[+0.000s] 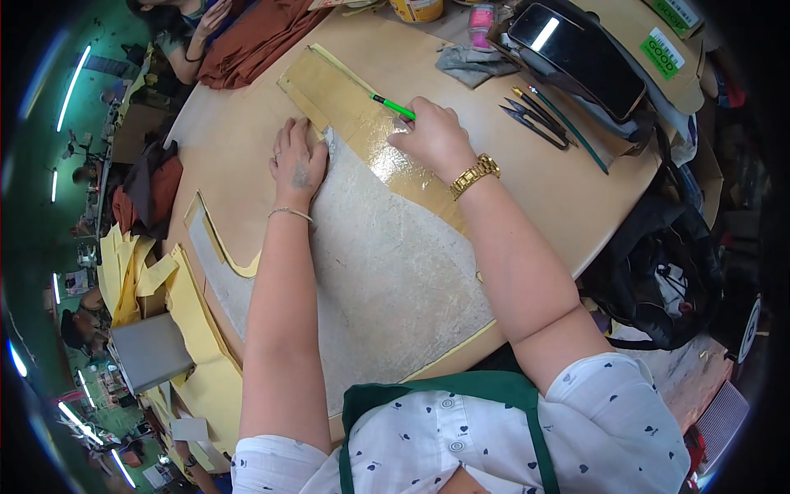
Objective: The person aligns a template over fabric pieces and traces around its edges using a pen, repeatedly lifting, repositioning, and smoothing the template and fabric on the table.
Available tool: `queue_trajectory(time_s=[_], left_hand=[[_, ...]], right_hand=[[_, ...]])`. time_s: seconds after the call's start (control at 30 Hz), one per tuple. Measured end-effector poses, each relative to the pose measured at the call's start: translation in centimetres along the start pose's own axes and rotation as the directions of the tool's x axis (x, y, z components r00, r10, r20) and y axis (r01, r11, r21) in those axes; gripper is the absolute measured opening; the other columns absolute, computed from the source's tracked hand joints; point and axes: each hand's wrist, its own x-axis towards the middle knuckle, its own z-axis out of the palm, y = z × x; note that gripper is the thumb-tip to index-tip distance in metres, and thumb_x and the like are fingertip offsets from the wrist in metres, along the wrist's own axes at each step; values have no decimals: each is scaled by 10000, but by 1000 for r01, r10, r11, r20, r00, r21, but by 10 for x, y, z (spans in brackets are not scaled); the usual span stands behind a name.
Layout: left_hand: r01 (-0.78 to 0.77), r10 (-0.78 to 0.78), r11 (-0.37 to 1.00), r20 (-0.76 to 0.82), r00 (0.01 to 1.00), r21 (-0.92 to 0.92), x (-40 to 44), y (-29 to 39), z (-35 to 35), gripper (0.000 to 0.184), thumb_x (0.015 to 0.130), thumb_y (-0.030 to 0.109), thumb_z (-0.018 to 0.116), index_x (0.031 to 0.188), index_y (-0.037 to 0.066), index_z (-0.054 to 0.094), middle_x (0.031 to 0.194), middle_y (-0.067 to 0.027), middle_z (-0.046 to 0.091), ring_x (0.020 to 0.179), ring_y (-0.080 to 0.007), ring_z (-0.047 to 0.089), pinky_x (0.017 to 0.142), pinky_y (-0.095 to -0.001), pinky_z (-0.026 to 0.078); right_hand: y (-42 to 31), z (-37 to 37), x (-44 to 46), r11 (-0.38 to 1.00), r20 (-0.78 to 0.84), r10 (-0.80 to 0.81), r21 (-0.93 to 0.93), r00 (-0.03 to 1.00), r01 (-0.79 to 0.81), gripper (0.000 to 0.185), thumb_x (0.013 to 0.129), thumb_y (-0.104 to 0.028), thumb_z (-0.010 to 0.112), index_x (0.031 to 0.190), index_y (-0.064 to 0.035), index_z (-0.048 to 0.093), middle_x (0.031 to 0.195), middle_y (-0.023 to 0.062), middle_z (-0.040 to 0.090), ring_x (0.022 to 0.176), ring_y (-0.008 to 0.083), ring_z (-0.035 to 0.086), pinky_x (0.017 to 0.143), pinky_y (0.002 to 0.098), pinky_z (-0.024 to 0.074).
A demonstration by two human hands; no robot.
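Observation:
My right hand [436, 138], with a gold watch at its wrist, is closed around a bright green pen [393, 106] whose dark tip points to the upper left. The pen is over a glossy yellowish pattern piece [350, 103] with a long straight edge. My left hand [296, 160] lies flat with its fingers spread, pressing near the top of a large grey pattern sheet [387, 272]. Beneath my left forearm the sheet continues to a narrow curved part [216, 251] edged in yellow. Whether the pen tip touches the surface is too small to tell.
Black thread snips [535, 122], pencils [568, 128], a grey cloth [477, 64] and a phone [576, 58] lie at the upper right. Brown fabric [259, 41] is at the top, near another person's hand [216, 16]. Yellow paper pieces [193, 313] and a grey box [152, 352] stand left.

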Motion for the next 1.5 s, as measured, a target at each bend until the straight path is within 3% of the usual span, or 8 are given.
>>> queue_trajectory(time_s=[0.2, 0.33, 0.43, 0.53, 0.73, 1.1, 1.3, 1.5], left_hand=[[44, -46, 992, 12, 999, 120, -2, 7, -2, 557, 769, 324, 459, 1298, 195, 338, 1372, -99, 261, 1286, -285, 177, 977, -554, 175], [53, -53, 996, 12, 998, 65, 1, 2, 1, 524, 773, 337, 475, 1269, 192, 385, 1369, -100, 264, 1281, -281, 190, 972, -555, 186], [39, -38, 999, -10, 999, 32, 0, 1, 1, 499, 778, 348, 486, 1245, 188, 416, 1364, -104, 271, 1275, -281, 205, 972, -548, 192], [41, -38, 998, -60, 997, 38, -1, 4, 3, 477, 782, 355, 489, 1223, 181, 437, 1353, -111, 288, 1267, -287, 221, 971, -539, 201], [80, -76, 994, -56, 996, 76, 1, 8, 2, 472, 781, 361, 488, 1213, 176, 446, 1340, -124, 302, 1260, -295, 230, 970, -528, 208], [141, -154, 979, 80, 985, 147, 8, 7, 0, 480, 856, 386, 323, 1308, 226, 323, 1404, -37, 209, 1299, -269, 154, 976, -570, 155], [184, -192, 972, 40, 981, 143, 14, 7, 2, 476, 839, 386, 344, 1300, 268, 329, 1401, -25, 223, 1295, -265, 170, 972, -566, 173], [224, -227, 968, 16, 974, 110, 14, 14, -1, 483, 839, 390, 343, 1294, 231, 351, 1398, -41, 227, 1291, -270, 179, 983, -566, 149]], right_hand=[[7, 6, 6, 984, -16, -115, 135, 993, 116, 402, 686, -183, 599, 1083, -141, 552, 985, 103, 600, 937, 335, 499, 818, 382, 413], [9, 7, 6, 972, -22, -136, 192, 990, 137, 401, 688, -165, 587, 1088, -147, 565, 971, 111, 603, 911, 334, 504, 826, 362, 408], [10, 9, 4, 934, -153, -229, 245, 961, 261, 418, 653, -105, 614, 1067, -75, 565, 807, 159, 602, 733, 280, 578, 691, 332, 450], [9, 9, 4, 942, -148, -247, 195, 958, 274, 405, 666, -123, 612, 1068, -89, 571, 851, 155, 608, 766, 278, 564, 748, 346, 436], [5, 12, 1, 984, -99, -169, -78, 981, 162, 346, 715, -165, 576, 1058, -124, 579, 886, 140, 596, 862, 300, 506, 843, 361, 375], [1, 13, -5, 981, -108, -175, -100, 979, 164, 333, 738, -149, 534, 1068, -116, 560, 916, 132, 576, 862, 323, 493, 824, 362, 391], [3, 16, -3, 983, -128, -168, -99, 977, 156, 330, 736, -146, 535, 1063, -104, 558, 915, 144, 572, 876, 325, 491, 822, 361, 392], [1, 15, -2, 979, -131, -181, -121, 975, 166, 333, 739, -149, 539, 1068, -104, 554, 902, 145, 569, 874, 325, 493, 820, 363, 394]])
